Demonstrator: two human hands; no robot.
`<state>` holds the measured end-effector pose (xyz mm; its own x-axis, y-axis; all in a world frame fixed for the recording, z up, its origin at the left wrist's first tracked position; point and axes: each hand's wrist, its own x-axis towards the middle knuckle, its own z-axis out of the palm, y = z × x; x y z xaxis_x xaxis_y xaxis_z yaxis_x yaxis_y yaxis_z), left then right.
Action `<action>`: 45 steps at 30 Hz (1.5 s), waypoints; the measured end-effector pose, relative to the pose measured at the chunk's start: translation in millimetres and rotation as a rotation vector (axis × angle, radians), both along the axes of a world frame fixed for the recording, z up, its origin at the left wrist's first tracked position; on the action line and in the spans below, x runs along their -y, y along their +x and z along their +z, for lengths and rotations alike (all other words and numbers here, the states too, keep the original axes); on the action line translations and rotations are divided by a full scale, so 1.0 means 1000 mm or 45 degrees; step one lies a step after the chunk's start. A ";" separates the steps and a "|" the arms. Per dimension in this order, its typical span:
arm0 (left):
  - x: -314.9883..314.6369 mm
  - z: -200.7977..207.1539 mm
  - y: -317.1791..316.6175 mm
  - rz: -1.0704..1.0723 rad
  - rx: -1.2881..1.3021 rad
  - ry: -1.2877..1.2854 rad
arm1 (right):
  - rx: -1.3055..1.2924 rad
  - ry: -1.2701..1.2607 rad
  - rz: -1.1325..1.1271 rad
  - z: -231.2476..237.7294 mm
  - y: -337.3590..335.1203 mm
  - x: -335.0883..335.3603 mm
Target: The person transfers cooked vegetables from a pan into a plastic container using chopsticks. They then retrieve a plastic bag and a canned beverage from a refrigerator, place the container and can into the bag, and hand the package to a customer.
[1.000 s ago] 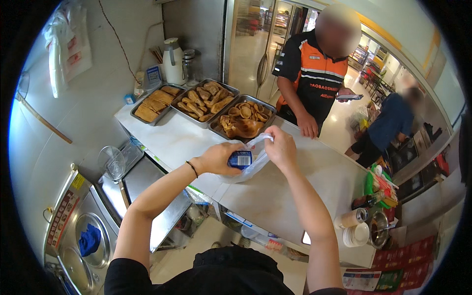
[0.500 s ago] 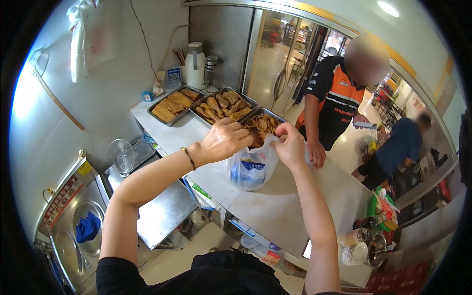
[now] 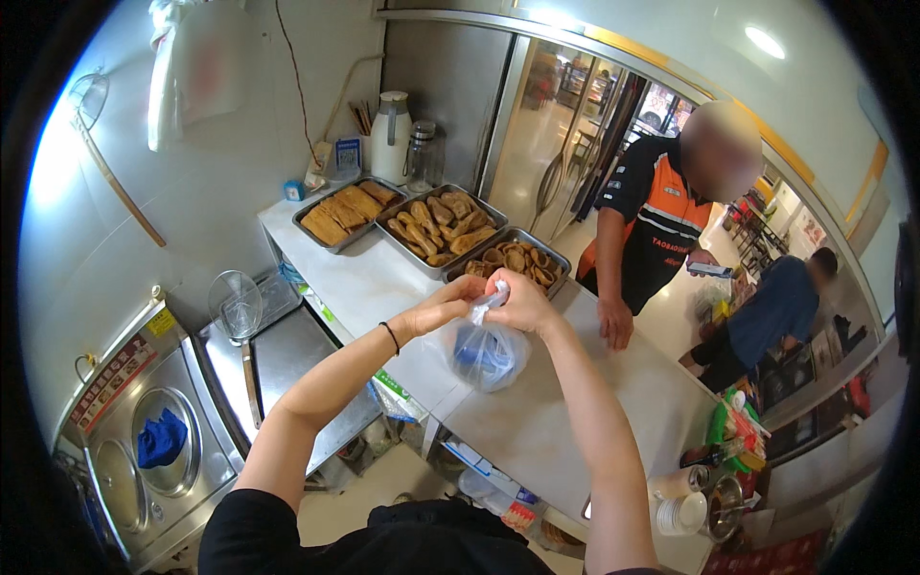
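A clear plastic bag [image 3: 491, 359] with something blue and white inside stands on the white counter [image 3: 537, 412]. Its top is gathered into a narrow white twist. My right hand [image 3: 522, 303] pinches that twist from the right. From the left, my left hand [image 3: 443, 303] has its fingers curled at the bag's neck; the fingertips are partly hidden. Just beyond both hands lies a metal tray of round brown pieces [image 3: 522, 261]. Beside it are a tray of long brown pieces [image 3: 441, 225] and a tray of flat golden slabs [image 3: 345, 213].
A person in an orange and black top [image 3: 661, 211] stands across the counter, one hand resting on it and a phone [image 3: 710, 270] in the other. White jug [image 3: 391, 139] and glass bottle [image 3: 422, 153] stand behind the trays. A strainer [image 3: 237, 305] lies left; stacked white bowls [image 3: 680, 515] sit right.
The bag's open, spread mouth is now gathered into a tight twist. Both hands have come closer together and nearer to me, away from the trays.
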<state>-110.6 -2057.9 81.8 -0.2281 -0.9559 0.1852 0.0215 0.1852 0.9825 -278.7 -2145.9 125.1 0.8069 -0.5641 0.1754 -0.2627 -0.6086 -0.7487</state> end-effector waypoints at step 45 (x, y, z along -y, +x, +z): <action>-0.033 -0.025 -0.043 0.780 0.893 -0.960 | 0.273 -0.536 -0.590 -0.068 0.013 -0.042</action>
